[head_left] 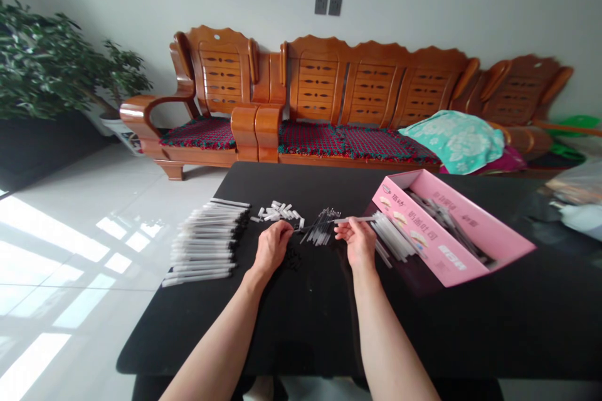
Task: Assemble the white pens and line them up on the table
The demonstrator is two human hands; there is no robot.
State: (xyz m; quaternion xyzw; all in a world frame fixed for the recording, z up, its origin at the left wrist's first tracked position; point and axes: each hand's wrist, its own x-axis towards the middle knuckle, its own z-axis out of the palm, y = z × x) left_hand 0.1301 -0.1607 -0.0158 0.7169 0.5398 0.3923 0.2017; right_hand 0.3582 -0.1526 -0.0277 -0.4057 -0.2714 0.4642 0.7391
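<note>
Two bare hands work above a black worktop (310,319), near each other and raised before the person. The left grip (273,247) is pressed together at thumb and finger, pinching a thin stick (309,226) that points across toward the other hand. The right grip (360,243) pinches a white tube (365,218) between thumb and finger, its other fingers loosely spread. The stick reaches toward the tube's near end; whether it has entered cannot be told.

Between the two grips and slightly beyond lies a bunch of thin refills (321,229). Just past the left grip are small white caps (282,210); small black pieces (293,258) lie just to its right. Further left of that grip, white pens (202,244) with dark ends lie in a long row. Right of the right grip sit clear tubes (395,238), then a pink box (423,232) with dark sticks (446,219) inside. Well beyond both grips stands a wooden sofa (371,88).
</note>
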